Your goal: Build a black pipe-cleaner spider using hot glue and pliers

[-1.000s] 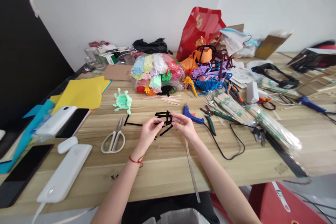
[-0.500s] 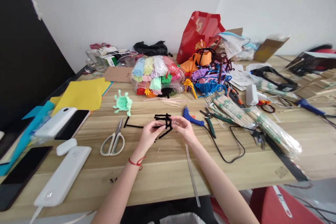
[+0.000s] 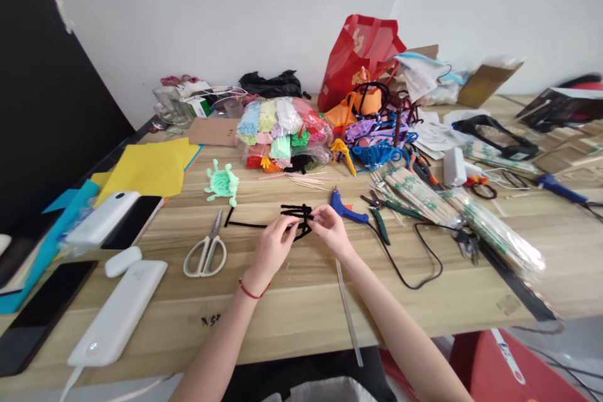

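Both hands meet at a small frame of black pipe cleaners (image 3: 305,212) above the table. My left hand (image 3: 276,240), with a red cord at its wrist, pinches the frame's left side. On the other side my right hand (image 3: 330,228) has thumb and fingertips closed on the right edge. Fingers cover part of the frame. Left of it a bent black pipe cleaner (image 3: 245,224) lies on the wood. White-handled scissors (image 3: 206,254) and a mint-green pipe-cleaner figure (image 3: 222,183) lie farther left. A blue glue gun (image 3: 346,208) rests just beyond my right hand.
A clear glue stick (image 3: 348,314) reaches the front table edge. Green-handled pliers (image 3: 379,217) and wrapped stick bundles (image 3: 492,235) lie right. Bagged pipe cleaners (image 3: 282,135) and a red bag (image 3: 360,56) stand at the back; a white power bank (image 3: 120,314) lies left.
My left hand has rolled over, its back now more towards me, fingers still at the black frame. The view has shifted slightly; the right hand keeps its pinch.
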`<state>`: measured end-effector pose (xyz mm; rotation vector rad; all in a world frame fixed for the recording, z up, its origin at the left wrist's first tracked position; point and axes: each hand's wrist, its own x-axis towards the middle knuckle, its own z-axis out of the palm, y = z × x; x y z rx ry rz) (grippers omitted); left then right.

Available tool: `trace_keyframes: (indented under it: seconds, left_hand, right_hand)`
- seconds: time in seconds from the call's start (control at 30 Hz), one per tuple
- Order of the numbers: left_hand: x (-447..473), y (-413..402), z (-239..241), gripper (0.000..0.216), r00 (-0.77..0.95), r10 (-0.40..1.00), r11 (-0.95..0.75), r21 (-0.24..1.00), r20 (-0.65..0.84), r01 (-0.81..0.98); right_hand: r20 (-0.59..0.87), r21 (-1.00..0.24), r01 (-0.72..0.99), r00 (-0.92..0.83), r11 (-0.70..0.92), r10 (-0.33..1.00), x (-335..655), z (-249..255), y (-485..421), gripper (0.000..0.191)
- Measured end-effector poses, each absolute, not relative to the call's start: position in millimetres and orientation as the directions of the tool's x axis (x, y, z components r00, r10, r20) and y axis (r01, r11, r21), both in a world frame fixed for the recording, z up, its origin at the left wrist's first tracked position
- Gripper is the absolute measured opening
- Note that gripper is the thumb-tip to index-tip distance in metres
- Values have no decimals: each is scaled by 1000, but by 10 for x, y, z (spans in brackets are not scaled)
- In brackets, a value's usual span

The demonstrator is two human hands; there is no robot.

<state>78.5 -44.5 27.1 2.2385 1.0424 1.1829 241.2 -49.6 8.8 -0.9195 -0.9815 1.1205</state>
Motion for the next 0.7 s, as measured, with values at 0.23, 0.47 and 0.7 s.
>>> trace_keyframes:
  seconds: [0.23, 0.47, 0.7]
  left_hand:
    - [726, -423, 370, 17, 170, 703, -643, 514, 691, 568]
    - [670, -407, 398, 26, 434, 660, -719, 349, 614, 601]
    - [658, -453, 362, 19, 500, 572, -749, 164, 650, 642]
  right_hand:
    - [139, -956, -241, 137, 169, 981, 2445, 80, -495, 28]
    - [112, -965, -228, 89, 130, 990, 2522, 133, -512, 23]
    - [72, -966, -250, -1, 70, 997, 2460, 143, -550, 22]
